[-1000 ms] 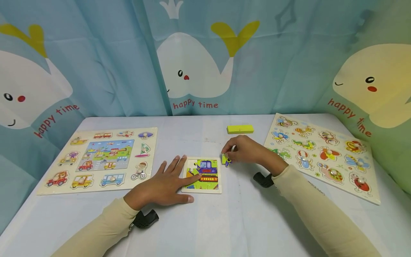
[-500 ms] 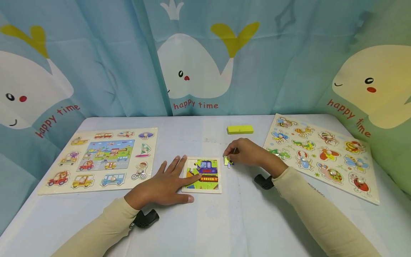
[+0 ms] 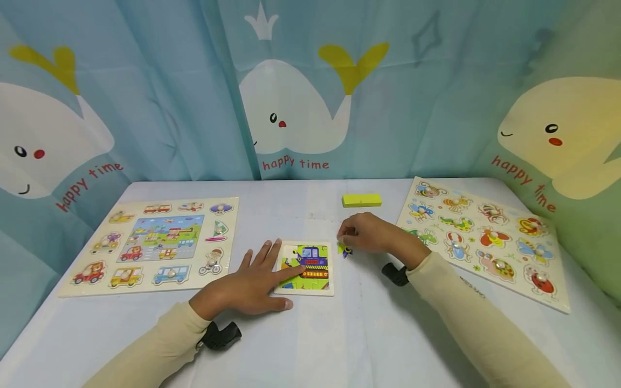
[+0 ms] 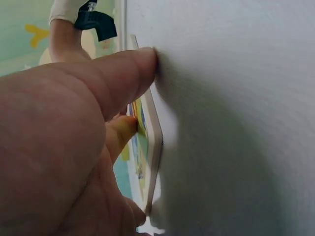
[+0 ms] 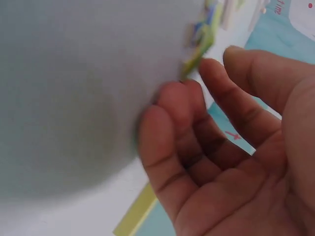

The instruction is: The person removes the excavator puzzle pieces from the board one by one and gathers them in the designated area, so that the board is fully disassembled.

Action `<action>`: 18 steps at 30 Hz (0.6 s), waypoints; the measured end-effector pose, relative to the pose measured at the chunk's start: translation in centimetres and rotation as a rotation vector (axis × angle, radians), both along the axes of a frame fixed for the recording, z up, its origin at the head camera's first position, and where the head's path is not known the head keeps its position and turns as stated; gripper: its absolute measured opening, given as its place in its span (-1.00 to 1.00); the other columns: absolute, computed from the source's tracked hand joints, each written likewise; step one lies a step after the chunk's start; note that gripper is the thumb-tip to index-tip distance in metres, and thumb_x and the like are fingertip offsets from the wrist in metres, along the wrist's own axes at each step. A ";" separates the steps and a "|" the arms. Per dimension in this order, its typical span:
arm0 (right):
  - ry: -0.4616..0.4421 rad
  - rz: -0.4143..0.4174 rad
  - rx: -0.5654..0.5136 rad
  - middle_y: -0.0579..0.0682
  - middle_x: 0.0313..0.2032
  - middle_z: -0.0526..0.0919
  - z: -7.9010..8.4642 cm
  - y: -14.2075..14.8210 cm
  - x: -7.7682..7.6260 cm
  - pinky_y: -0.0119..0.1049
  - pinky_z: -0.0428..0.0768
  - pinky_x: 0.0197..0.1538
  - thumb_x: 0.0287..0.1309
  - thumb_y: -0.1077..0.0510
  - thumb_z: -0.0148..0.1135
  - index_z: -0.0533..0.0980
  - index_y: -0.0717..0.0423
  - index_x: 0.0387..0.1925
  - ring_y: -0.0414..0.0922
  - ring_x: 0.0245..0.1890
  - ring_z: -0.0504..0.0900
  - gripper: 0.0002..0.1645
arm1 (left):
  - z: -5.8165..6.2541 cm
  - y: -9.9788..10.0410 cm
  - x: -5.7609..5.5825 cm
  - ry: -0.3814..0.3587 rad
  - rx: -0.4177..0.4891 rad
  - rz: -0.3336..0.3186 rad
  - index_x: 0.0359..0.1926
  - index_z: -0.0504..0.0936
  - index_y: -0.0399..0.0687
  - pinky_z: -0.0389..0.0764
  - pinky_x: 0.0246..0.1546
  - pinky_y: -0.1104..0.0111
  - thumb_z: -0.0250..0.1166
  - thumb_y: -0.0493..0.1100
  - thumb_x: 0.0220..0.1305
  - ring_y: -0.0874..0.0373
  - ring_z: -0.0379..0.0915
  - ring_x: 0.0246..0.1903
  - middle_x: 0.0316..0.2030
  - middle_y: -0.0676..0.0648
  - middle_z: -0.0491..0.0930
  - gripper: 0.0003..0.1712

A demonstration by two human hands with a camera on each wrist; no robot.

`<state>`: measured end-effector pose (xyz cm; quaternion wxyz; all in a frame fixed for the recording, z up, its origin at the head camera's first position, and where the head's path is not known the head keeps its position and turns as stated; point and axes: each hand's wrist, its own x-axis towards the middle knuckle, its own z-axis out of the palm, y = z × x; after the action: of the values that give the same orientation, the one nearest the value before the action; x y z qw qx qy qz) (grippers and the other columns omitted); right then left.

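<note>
My left hand [image 3: 249,288] lies spread with its palm down, fingers over the left side of a small square jigsaw puzzle [image 3: 315,272] showing a purple and red tracked vehicle. Its index fingertip touches the picture; the thumb rests on the cloth beside the frame. Just right of the puzzle, a green and purple jigsaw piece [image 3: 345,251] sits at the fingertips of my right hand [image 3: 365,233]. The right wrist view has that piece [image 5: 202,42] beyond the index fingertip, with a gap between thumb and index finger. The other fingers are bent down against the cloth.
A vehicle knob puzzle board [image 3: 145,291] lies at the left, an insect knob puzzle board [image 3: 477,229] at the right. Behind the right hand is a yellow-green block [image 3: 361,200]. A blue whale-print curtain [image 3: 194,108] stands along the table's back edge.
My right hand has moved the jigsaw piece slightly right, away from the puzzle, and its thumb and index finger have parted from it. The left hand holds its place.
</note>
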<state>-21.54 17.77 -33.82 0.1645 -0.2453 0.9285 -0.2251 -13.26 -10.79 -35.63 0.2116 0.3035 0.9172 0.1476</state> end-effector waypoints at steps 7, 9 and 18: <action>0.016 -0.029 0.018 -0.08 -0.41 0.62 0.7 -0.5 -0.5 -0.28 0.44 -0.33 0.35 0.17 0.14 0.64 0.20 -0.16 -0.17 -0.47 0.45 -0.79 | 0.6 0.6 -0.2 -0.015 0.010 -0.031 0.51 0.13 0.28 -0.44 0.33 -0.11 0.17 0.23 0.33 -0.08 -0.71 0.44 0.50 -0.19 -0.51 -0.20; 0.050 -0.021 -0.001 -0.07 -0.37 0.65 0.8 -0.6 -0.5 -0.27 0.46 -0.31 0.36 0.18 0.12 0.65 0.22 -0.15 -0.18 -0.46 0.48 -0.77 | 0.9 0.9 -0.3 -0.020 0.001 -0.040 0.52 0.08 0.29 -0.46 0.33 -0.11 0.15 0.26 0.33 -0.07 -0.74 0.43 0.50 -0.17 -0.54 -0.18; 0.130 0.029 -0.066 0.08 -0.16 0.70 1.0 -1.3 -0.5 -0.22 0.52 -0.20 0.39 0.20 0.08 0.65 0.30 -0.07 -0.15 -0.32 0.56 -0.70 | 0.6 1.7 -0.8 -0.062 -0.008 -0.055 0.51 -0.03 0.48 -0.39 0.32 -0.18 0.20 0.44 0.15 -0.18 -0.76 0.42 0.48 -0.14 -0.65 -0.01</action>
<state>-22.01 16.42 -32.79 0.0988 -0.2784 0.9256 -0.2367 -14.06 -9.08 -35.01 0.2450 0.3229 0.9022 0.1472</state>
